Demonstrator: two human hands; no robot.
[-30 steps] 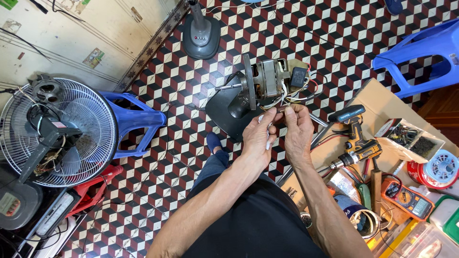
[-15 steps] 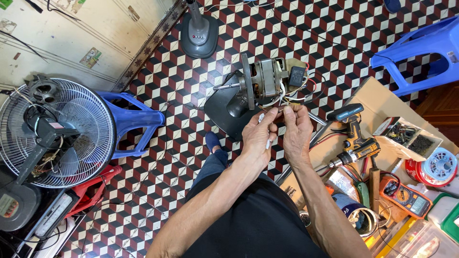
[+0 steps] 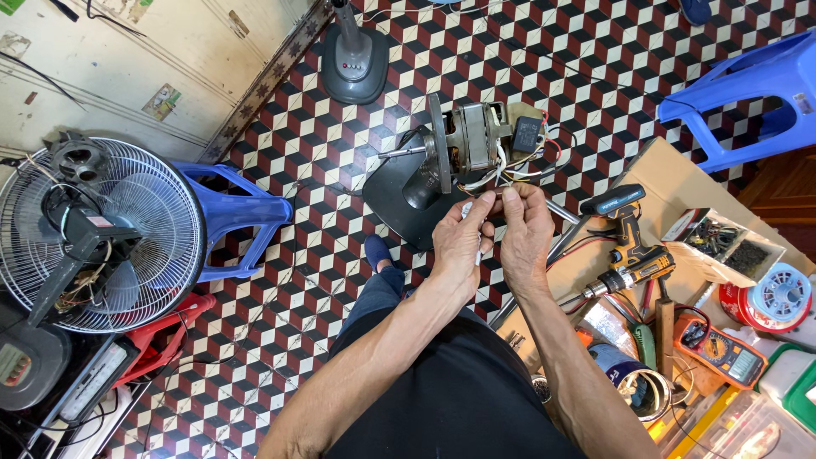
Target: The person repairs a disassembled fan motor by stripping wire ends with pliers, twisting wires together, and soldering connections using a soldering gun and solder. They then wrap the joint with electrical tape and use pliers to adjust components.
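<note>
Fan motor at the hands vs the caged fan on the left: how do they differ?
The fan motor is bare, with no cage or blades, its shaft exposed; the caged fan keeps its wire guard. The motor sits by a dark base on the floor; the caged fan rests on a blue stool. The motor's wires run to the left hand and right hand; nobody touches the caged fan. Both show loose wiring.

The fan motor (image 3: 469, 140) lies on its side on a dark base (image 3: 406, 197), its bare shaft pointing left and a grey plate standing upright near that end. White, yellow and red wires (image 3: 501, 170) trail from its right end, beside a small black capacitor (image 3: 527, 133), down to the fingertips pinching them.
</note>
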